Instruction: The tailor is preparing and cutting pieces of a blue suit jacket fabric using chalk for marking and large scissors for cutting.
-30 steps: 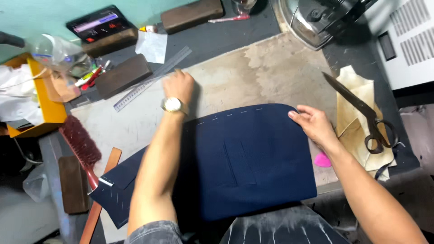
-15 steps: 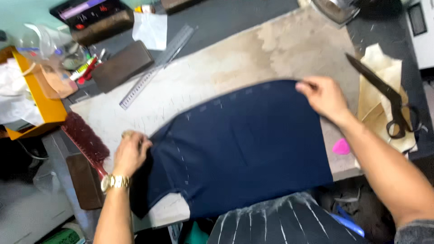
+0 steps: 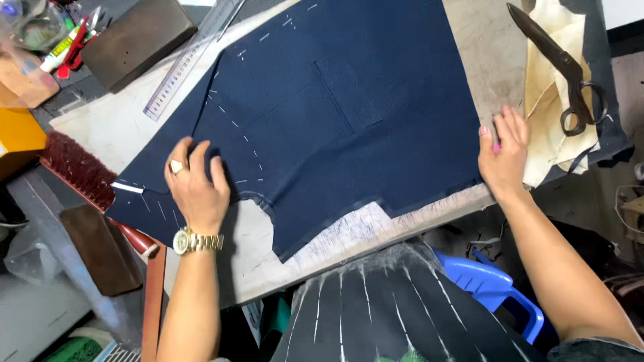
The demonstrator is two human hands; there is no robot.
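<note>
1. At the far left edge a dark red brush (image 3: 77, 167) lies beside a brown wooden block (image 3: 100, 248), both just off the pale work board (image 3: 107, 127).
2. Above them a second dark block (image 3: 137, 40) sits near a clear ruler (image 3: 191, 57), which runs slantwise along the cloth's upper left edge, its lower end on bare board.
3. The left hand (image 3: 196, 188), with a ring and a gold watch (image 3: 194, 240), lies flat with fingers spread on the lower left part of the navy cloth (image 3: 349, 100), pressing rather than gripping, next to a curved line of white chalk dashes.
4. The cloth is spread flat across the middle of the board; its lower edge steps up near the front rim, leaving a strip of bare board there.
5. The right hand (image 3: 504, 153) rests open at the cloth's right edge, fingers up, touching the hem.
6. Just beyond it, large dark scissors (image 3: 560, 64) lie on cream paper (image 3: 550, 134), apart from the cloth.
7. Below the board's front rim sits a blue plastic stool (image 3: 493, 288).
</note>
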